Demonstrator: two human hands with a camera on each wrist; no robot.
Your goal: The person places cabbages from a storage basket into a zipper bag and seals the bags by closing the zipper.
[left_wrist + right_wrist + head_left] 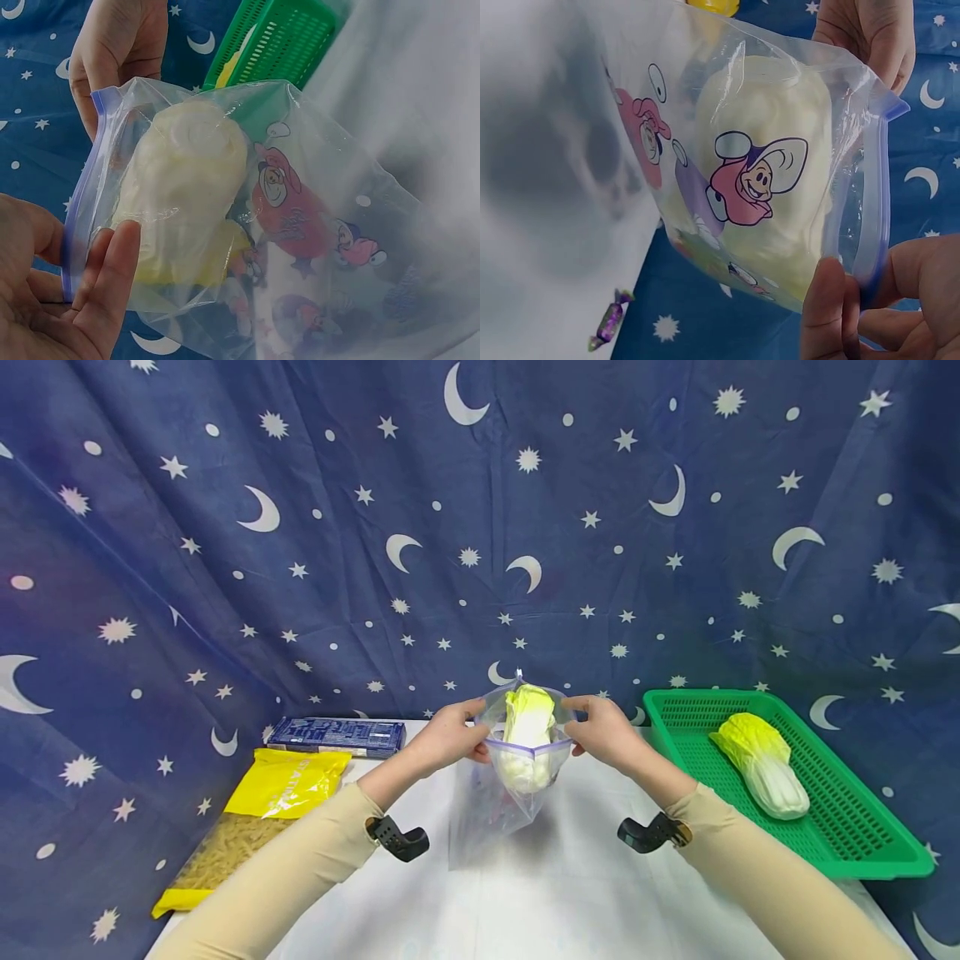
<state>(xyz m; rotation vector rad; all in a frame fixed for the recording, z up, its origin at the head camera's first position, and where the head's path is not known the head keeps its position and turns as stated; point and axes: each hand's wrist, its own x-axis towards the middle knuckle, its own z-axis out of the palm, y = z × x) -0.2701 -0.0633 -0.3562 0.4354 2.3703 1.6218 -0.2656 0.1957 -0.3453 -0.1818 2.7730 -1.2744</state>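
Clear plastic zip bag [517, 777] w/ cartoon prints, pale cabbage [527, 727] inside, held above the white table [555, 893]. Your left hand [448, 737] & right hand [606, 732] each pinch its purple rim. Right of the bag: green basket [862, 847] w/ 2nd cabbage [761, 762]. Left: yellow pasta pack [255, 814], blue box [335, 737].

No lettering reads clearly: the yellow bag's [288, 782] print (dark, slanted) stays illegible.
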